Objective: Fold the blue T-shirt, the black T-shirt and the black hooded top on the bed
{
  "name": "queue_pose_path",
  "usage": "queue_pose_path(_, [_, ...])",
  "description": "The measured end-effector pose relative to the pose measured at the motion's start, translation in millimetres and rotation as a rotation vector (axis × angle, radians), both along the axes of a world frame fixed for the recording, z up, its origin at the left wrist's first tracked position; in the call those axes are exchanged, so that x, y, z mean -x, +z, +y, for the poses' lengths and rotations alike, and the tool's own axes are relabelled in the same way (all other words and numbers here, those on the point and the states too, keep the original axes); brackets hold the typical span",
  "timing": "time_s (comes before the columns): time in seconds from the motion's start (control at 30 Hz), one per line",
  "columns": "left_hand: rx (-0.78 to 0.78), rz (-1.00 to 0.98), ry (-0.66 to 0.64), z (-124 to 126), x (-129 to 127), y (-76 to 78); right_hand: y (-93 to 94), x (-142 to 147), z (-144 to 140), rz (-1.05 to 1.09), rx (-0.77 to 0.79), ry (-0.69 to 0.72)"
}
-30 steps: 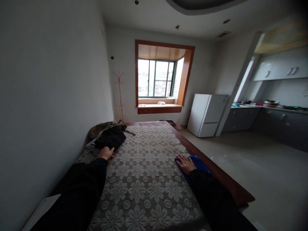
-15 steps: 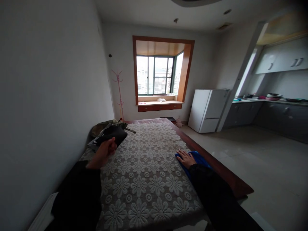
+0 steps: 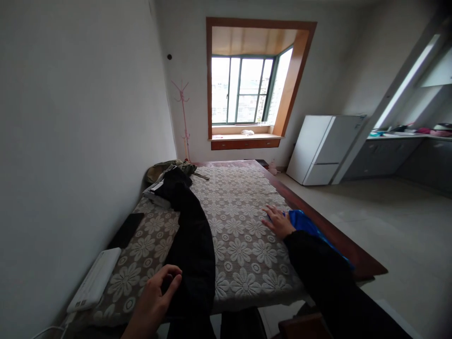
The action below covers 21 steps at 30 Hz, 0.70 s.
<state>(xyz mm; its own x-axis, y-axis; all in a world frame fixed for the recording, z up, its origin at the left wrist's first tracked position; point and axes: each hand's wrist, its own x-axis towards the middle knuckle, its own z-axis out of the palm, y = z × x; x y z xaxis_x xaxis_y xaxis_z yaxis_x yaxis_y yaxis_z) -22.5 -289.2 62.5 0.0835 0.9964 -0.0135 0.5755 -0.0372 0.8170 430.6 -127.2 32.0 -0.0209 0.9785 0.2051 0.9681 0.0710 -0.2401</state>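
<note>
A long black cloth garment [image 3: 192, 235] stretches from the pile at the far left of the table to its near edge. My left hand [image 3: 155, 294] is at the near end with thumb and index finger curled together, pinching the garment's edge. On the patterned tablecloth [image 3: 240, 249], my right hand [image 3: 280, 223] lies with fingers spread, holding nothing. A shiny blue thing [image 3: 303, 223], like a plastic bag, lies under and beside the right wrist and forearm, partly hidden by the sleeve.
On the left are a flat black object [image 3: 126, 230] and a white power strip-like box [image 3: 94, 278] with a cable. A camouflage bag [image 3: 162, 170] sits near the wall. Beyond stand a pink coat rack [image 3: 184, 122] and a white fridge [image 3: 323, 150].
My left hand has come back toward me from the pile, and the black garment now stretches along the table. My right hand stays near the blue thing, its fingers slightly raised.
</note>
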Motion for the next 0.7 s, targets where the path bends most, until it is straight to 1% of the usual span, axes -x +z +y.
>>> queue_pose_path(0.03, [-0.002, 0.013, 0.035, 3.7, -0.1, -2.7, 8.0, 23.0, -18.8, 0.085, -0.024, 0.113])
queue_pose_path(0.1, [0.019, 0.004, 0.054, 8.9, -6.4, -9.6, 18.8, 76.9, -65.8, 0.275, 0.033, 0.359])
queue_pose_path(0.13, [0.023, -0.029, 0.04, 10.4, -12.1, -13.3, 21.1, 105.8, -91.1, 0.353, 0.076, 0.438])
queue_pose_path(0.2, [0.01, -0.157, -0.013, 10.5, -26.4, -19.8, 19.0, 161.1, -137.5, 0.454, 0.145, 0.544])
queue_pose_path(0.23, [-0.007, -0.234, -0.038, 9.2, -34.1, -21.9, 15.2, 185.1, -155.6, 0.479, 0.162, 0.571])
queue_pose_path(0.27, [-0.028, -0.303, -0.055, 6.8, -41.7, -23.2, 10.0, 205.4, -169.1, 0.5, 0.16, 0.563])
queue_pose_path(0.3, [-0.05, -0.354, -0.068, 3.5, -48.8, -23.5, 4.2, 221.2, -177.8, 0.528, 0.132, 0.511])
queue_pose_path(0.37, [-0.091, -0.401, -0.107, -5.0, -60.4, -21.6, -6.9, 239.2, -182.0, 0.631, 0.057, 0.398])
queue_pose_path(0.43, [-0.118, -0.404, -0.192, -13.8, -67.0, -17.6, -13.8, 240.2, -174.8, 0.79, 0.006, 0.326])
queue_pose_path(0.5, [-0.133, -0.386, -0.27, -19.6, -67.2, -13.1, -15.7, 226.8, -165.7, 0.99, 0.003, 0.301])
queue_pose_path(0.53, [-0.142, -0.365, -0.286, -20.4, -64.9, -11.0, -15.2, 215.4, -162.9, 1.098, 0.003, 0.275])
queue_pose_path(0.6, [-0.157, -0.299, -0.259, -17.5, -56.8, -7.9, -13.0, 184.0, -162.9, 1.322, -0.032, 0.157])
queue_pose_path(0.63, [-0.156, -0.26, -0.23, -14.2, -51.8, -6.8, -11.5, 164.6, -165.2, 1.418, -0.069, 0.068])
queue_pose_path(0.7, [-0.149, -0.185, -0.183, -5.1, -42.3, -5.5, -7.8, 120.4, -171.6, 1.537, -0.14, -0.11])
